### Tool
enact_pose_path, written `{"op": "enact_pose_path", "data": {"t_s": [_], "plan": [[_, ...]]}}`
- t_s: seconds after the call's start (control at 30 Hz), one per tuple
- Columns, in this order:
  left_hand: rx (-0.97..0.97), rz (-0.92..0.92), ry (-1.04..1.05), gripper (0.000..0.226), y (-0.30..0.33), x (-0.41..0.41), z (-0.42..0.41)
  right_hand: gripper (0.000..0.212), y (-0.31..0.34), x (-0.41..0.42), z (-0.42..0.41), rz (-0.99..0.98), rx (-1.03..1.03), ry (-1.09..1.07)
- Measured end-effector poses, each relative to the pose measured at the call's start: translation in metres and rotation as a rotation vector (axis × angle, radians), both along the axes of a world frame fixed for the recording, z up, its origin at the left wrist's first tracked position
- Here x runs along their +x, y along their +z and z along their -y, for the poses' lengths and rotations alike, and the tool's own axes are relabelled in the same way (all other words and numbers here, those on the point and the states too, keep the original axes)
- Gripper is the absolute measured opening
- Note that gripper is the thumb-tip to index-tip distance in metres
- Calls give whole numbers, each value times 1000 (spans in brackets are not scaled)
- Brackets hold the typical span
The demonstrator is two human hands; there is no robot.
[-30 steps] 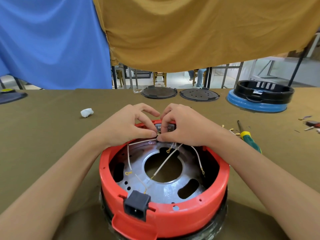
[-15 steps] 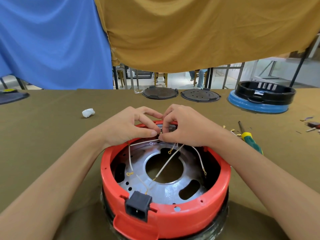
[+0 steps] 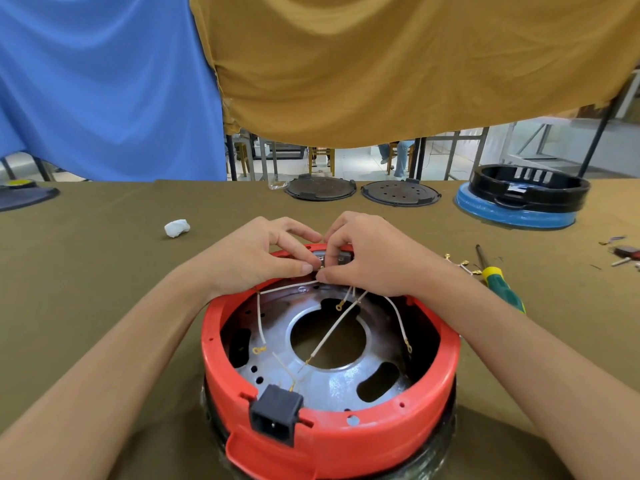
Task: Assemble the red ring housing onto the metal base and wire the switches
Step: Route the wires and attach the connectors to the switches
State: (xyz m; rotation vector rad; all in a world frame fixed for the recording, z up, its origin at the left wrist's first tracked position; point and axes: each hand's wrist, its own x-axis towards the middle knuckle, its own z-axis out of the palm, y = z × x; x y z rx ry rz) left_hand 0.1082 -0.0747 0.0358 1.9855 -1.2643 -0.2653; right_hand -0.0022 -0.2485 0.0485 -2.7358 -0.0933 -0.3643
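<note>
The red ring housing (image 3: 446, 372) sits on the metal base (image 3: 332, 382) in front of me, with a black power socket (image 3: 276, 418) in its near wall. Several white wires (image 3: 334, 329) with gold terminals lie loose across the base. At the far wall sits a switch (image 3: 341, 258), partly hidden by my fingers. My left hand (image 3: 256, 256) pinches a wire end at the switch. My right hand (image 3: 370, 254) pinches the same spot from the other side, fingertips almost touching the left ones.
A green-and-yellow screwdriver (image 3: 498, 282) lies right of the housing beside loose gold terminals (image 3: 462, 265). A white crumpled wad (image 3: 177, 227) lies at the left. Two dark round lids (image 3: 320, 188) and a black ring on a blue base (image 3: 519, 199) stand at the table's far edge.
Both hands stay pinched at the switch; the fingers have barely shifted. The view has drifted slightly.
</note>
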Motion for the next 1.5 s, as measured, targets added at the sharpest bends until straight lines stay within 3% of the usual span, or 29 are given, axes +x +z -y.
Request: {"op": "enact_pose_path", "data": {"t_s": [0.2, 0.33, 0.6, 0.77, 1.13, 1.23, 1.33, 1.43, 1.5], "plan": [[-58, 67, 69, 14, 2, -4, 1, 19, -3, 2, 2, 11, -28, -27], [-80, 36, 118, 16, 0, -6, 2, 33, -4, 4, 2, 40, -10, -21], [-68, 45, 118, 20, 1, -7, 1, 41, -6, 12, 3, 2, -130, -18], [-52, 34, 133, 21, 0, -7, 1, 60, -5, 7, 5, -11, -85, 5], [-37, 67, 111, 21, 1, -8, 1, 40, -6, 12, 2, -20, -109, -41], [-49, 74, 124, 22, 1, -8, 1, 38, -4, 9, 7, 18, 103, -51], [-19, 143, 142, 26, 2, -9, 1, 20, 1, 3, 15, 156, 383, -106], [15, 250, 138, 31, 4, -13, -2, 7, 5, -8, 24, 143, 386, -110], [38, 330, 116, 33, 5, -15, -4, 10, 8, -13, 26, 74, 320, -70]]}}
